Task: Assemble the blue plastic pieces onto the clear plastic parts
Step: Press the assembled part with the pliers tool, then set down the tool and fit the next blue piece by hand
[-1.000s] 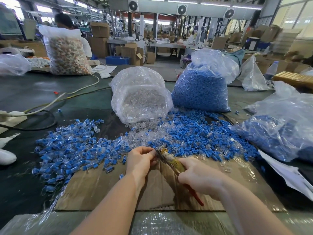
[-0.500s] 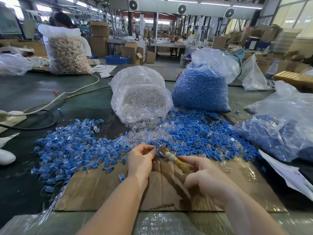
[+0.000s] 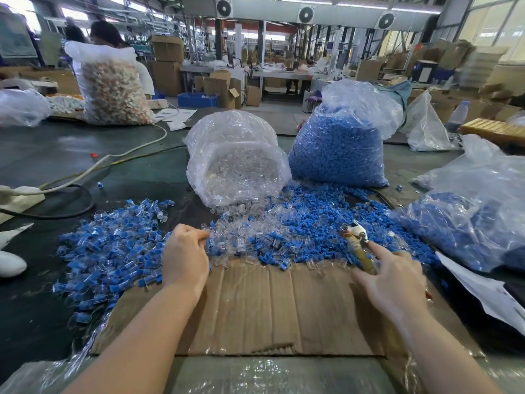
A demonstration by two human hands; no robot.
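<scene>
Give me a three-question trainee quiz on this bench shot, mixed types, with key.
1. True or false: the right hand holds the yellow-handled tool.
2. Which bag lies tipped with its mouth toward the person? A) the bag of clear parts B) the bag of blue pieces C) the far bag of pale pieces
3. Fill in: the left hand reaches into the loose ____ parts beyond the cardboard sheet.

Key: 1 true; 2 A; 3 clear.
</scene>
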